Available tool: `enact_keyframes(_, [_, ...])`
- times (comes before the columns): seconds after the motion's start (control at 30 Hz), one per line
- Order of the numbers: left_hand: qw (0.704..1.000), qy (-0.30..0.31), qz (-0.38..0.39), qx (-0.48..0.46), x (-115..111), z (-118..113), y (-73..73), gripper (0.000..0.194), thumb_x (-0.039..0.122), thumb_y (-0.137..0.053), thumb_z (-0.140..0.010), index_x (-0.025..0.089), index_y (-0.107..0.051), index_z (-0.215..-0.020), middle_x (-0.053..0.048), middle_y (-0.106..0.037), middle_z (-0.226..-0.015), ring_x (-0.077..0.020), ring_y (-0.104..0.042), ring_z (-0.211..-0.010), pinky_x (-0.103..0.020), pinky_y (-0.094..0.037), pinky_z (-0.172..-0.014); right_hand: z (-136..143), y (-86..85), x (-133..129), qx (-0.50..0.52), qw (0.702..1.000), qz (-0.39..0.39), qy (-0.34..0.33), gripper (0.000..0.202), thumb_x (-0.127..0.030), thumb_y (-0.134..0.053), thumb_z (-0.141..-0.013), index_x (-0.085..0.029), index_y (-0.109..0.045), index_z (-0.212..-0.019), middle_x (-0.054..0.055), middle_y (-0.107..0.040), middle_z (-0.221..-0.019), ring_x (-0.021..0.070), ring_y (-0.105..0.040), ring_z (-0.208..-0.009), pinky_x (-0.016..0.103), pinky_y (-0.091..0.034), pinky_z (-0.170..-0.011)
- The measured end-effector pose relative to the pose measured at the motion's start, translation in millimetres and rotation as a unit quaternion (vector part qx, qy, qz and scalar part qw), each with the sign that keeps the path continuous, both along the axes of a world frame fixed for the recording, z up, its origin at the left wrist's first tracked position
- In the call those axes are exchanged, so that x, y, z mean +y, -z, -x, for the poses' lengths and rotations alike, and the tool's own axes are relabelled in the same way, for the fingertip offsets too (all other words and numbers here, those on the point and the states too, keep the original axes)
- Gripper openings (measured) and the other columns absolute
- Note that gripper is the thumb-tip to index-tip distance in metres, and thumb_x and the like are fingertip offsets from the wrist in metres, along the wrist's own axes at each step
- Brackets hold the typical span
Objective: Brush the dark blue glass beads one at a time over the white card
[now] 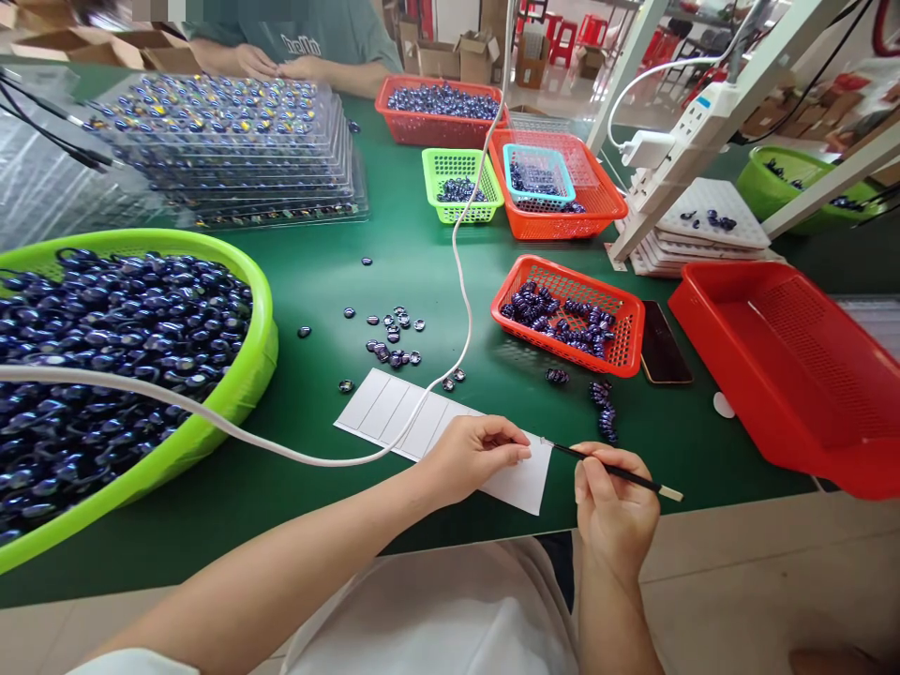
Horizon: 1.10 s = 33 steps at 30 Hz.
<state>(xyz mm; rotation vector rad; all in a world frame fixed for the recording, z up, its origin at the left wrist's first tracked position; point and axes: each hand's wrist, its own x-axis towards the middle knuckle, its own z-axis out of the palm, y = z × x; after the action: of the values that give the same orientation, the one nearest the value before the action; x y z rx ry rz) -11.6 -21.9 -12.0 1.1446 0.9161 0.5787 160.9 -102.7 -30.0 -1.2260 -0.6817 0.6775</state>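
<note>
A thin black stick with a pale end (625,473), like a slim pen or brush, is held in my right hand (619,511), fingers closed around it. Its far tip reaches the right end of a white card ruled with lines (397,408), lying on the green table. Over that card is my left hand (485,455), thumb and fingers bent close together near the stick's tip. Whatever lies between those fingertips is too small to make out. Several loose dark, shiny pieces (394,333) are scattered behind the card. Short rows of stacked dark pieces (603,411) lie beyond my right hand.
At left stands a large green basket (263,328) of dark shiny pieces. A white cable (460,272) crosses the table and card. Red baskets (520,323), a phone (665,342), an empty red tray (794,375) and stacked clear trays (337,178) surround the area. A person (330,42) sits opposite.
</note>
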Motion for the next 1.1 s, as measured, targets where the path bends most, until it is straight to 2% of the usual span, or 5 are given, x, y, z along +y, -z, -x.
enact_keyframes(0.23, [0.997, -0.002, 0.042, -0.060, 2.7, 1.9, 2.6, 0.034, 0.021, -0.082, -0.070, 0.016, -0.064, -0.098, -0.006, -0.075, -0.098, -0.0156, -0.068, -0.084, -0.029, -0.052, -0.078, 2.2, 1.7, -2.5, -0.040, 0.999, -0.010, -0.010, 0.012, -0.018, -0.075, -0.081, -0.021, -0.064, -0.085, 0.005, -0.075, -0.087, 0.0099, -0.058, -0.051, 0.022, -0.041, -0.039])
enact_keyframes(0.37, [0.991, 0.028, 0.096, -0.087, 5.8, 3.5, 2.7, 0.040, 0.023, -0.085, -0.069, 0.016, -0.060, -0.099, -0.007, -0.074, -0.098, -0.0159, -0.069, -0.085, -0.031, -0.053, -0.080, 4.4, 0.8, -4.9, -0.085, 0.996, -0.019, -0.033, 0.011, -0.015, -0.074, -0.082, -0.022, -0.066, -0.084, 0.006, -0.074, -0.086, 0.0169, -0.067, -0.066, 0.020, -0.041, -0.038])
enact_keyframes(0.57, [0.989, 0.081, 0.091, -0.086, 9.1, 7.6, 2.2, 0.040, 0.026, -0.081, -0.074, 0.016, -0.060, -0.106, -0.006, -0.072, -0.099, -0.0164, -0.068, -0.087, -0.033, -0.054, -0.082, 1.8, 4.1, -12.3, -0.138, 0.985, -0.020, -0.104, 0.015, -0.011, -0.071, -0.085, -0.024, -0.069, -0.092, 0.008, -0.075, -0.095, 0.0198, -0.070, -0.080, 0.024, -0.051, -0.048])
enact_keyframes(0.83, [0.989, 0.147, -0.021, -0.026, 9.5, 12.0, 3.0, 0.033, 0.023, -0.064, -0.088, 0.017, -0.055, -0.120, -0.007, -0.071, -0.105, -0.0152, -0.067, -0.082, -0.032, -0.054, -0.082, -1.2, 10.6, -15.6, -0.192, 0.973, -0.046, -0.121, 0.024, -0.004, -0.068, -0.085, -0.024, -0.068, -0.099, 0.007, -0.074, -0.098, 0.0201, -0.072, -0.087, 0.025, -0.057, -0.053])
enact_keyframes(1.1, [0.964, 0.198, -0.163, 0.067, 10.6, 14.7, -2.0, 0.036, 0.021, -0.052, -0.094, 0.016, -0.055, -0.129, -0.008, -0.073, -0.105, -0.0160, -0.067, -0.080, -0.030, -0.053, -0.079, -2.7, 10.0, -13.7, -0.223, 0.963, -0.063, -0.141, 0.033, 0.004, -0.065, -0.082, -0.022, -0.067, -0.102, 0.006, -0.074, -0.099, 0.0182, -0.072, -0.092, 0.028, -0.062, -0.070])
